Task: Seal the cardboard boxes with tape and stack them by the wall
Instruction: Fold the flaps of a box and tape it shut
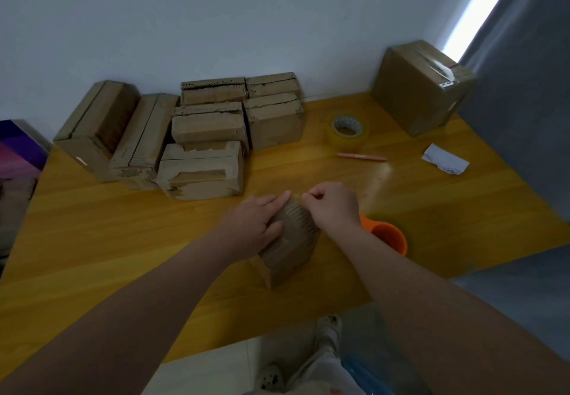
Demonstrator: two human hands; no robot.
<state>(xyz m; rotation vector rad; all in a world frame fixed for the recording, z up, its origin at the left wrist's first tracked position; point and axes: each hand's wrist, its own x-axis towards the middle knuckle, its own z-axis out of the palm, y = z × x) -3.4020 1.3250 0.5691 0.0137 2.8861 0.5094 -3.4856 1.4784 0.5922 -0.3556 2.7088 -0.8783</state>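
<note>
Table (123, 240): left hand (256, 222) flat on box (293, 246), right hand (334, 206) pinches it; tape roll (348, 130), pen (361, 156) beyond.

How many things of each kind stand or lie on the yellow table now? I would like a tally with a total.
Cardboard boxes: 9
Tape roll: 1
Pink pen: 1
Piece of paper: 1
Orange object: 1
Total: 13
</note>
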